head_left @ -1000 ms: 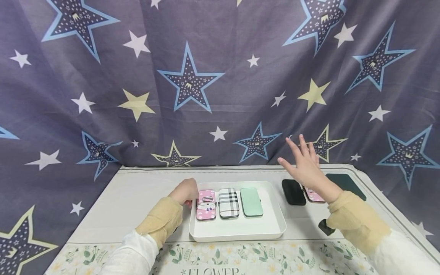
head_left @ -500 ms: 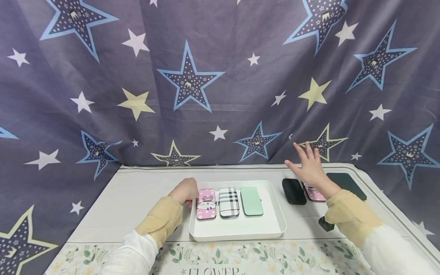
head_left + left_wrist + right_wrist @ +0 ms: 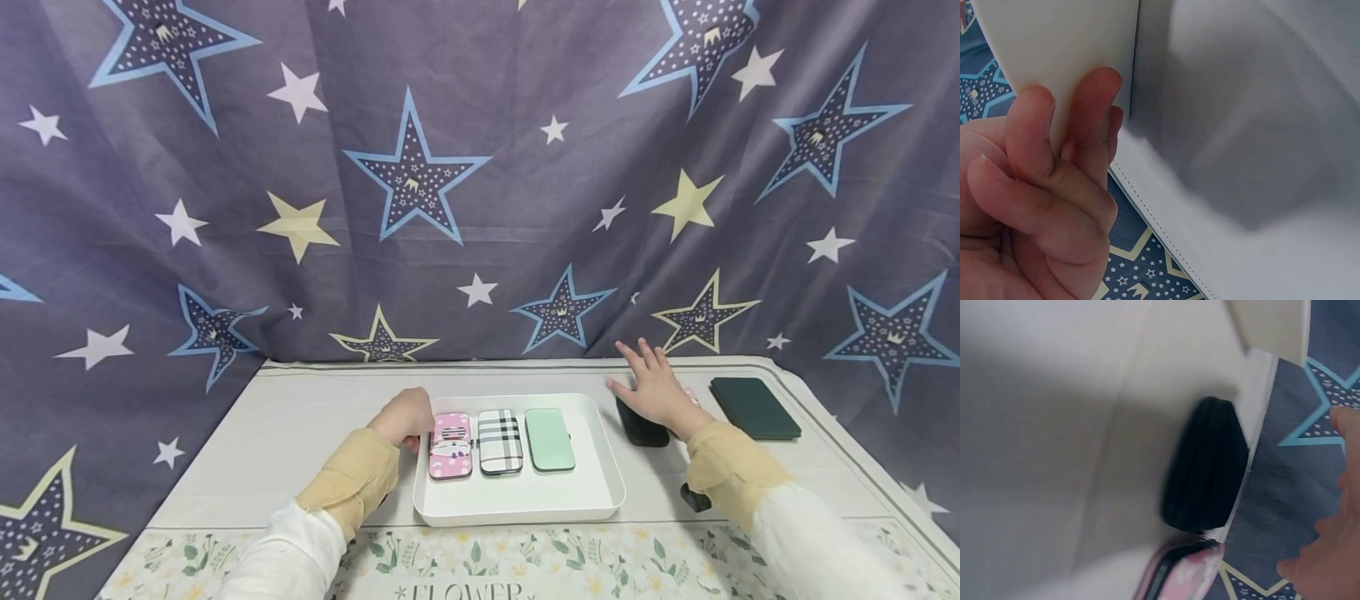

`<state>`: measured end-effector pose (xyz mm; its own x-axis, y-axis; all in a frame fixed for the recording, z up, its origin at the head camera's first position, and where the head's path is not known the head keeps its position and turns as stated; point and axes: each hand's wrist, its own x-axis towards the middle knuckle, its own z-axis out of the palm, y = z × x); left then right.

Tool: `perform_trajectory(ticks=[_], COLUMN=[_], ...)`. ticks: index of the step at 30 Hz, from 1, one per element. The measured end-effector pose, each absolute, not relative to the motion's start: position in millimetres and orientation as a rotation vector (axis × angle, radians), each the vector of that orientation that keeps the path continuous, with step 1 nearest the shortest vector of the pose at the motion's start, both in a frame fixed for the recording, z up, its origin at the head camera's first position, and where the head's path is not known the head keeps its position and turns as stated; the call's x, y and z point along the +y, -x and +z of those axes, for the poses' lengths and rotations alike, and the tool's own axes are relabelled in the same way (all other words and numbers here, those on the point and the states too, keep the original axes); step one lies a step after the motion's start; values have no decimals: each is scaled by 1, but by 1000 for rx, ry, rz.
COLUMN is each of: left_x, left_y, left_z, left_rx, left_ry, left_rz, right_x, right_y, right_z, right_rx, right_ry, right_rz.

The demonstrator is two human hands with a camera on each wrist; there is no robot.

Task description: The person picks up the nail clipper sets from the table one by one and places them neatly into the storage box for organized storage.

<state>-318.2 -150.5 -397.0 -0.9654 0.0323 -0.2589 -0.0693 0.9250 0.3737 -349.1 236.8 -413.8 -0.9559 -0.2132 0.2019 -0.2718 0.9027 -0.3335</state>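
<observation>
Right hand (image 3: 654, 392): hanging open over the counter (image 3: 300, 467), fingers spreading, holding nothing. It is sitting just above a black, rounded-rectangular case (image 3: 643, 429), which is lying on the white surface to the right of the tray; the right wrist view is showing the fingers apart from it.

Beside that case, a pink-and-white patterned case with a dark edge (image 3: 1188, 578) is lying close up, mostly hiding under the hand in the head view. Farther right, a dark green, flat rectangular case (image 3: 755, 408) is lying alone.

Left hand (image 3: 405, 417): curling its fingers at the left rim of a white, shallow, round-cornered tray (image 3: 517, 502), apparently gripping it; the thumb is not showing clearly. Inside the tray, three are lying in a row: a pink case with a cartoon print (image 3: 450, 450), a white case with black-and-grey plaid (image 3: 500, 442), a plain mint-green case (image 3: 549, 440).

Judgement: the step is looking like an approach to a pick, the left hand steadying the tray. The next move is probably calling for lowering the right hand and closing thumb and fingers across the black case's sides, without nudging its pink neighbour.
</observation>
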Motion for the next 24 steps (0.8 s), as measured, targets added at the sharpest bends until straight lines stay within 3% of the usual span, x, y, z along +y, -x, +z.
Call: perform_trajectory(ticks=[24], left_x=[-150], left_y=[320], left_z=[-398], left_rx=[2819], left_ry=[49], left_rz=[541], right_x=[224], right_y=[344], right_z=[-443], right_rx=[-3078], right_ry=[-210], right_rz=[297])
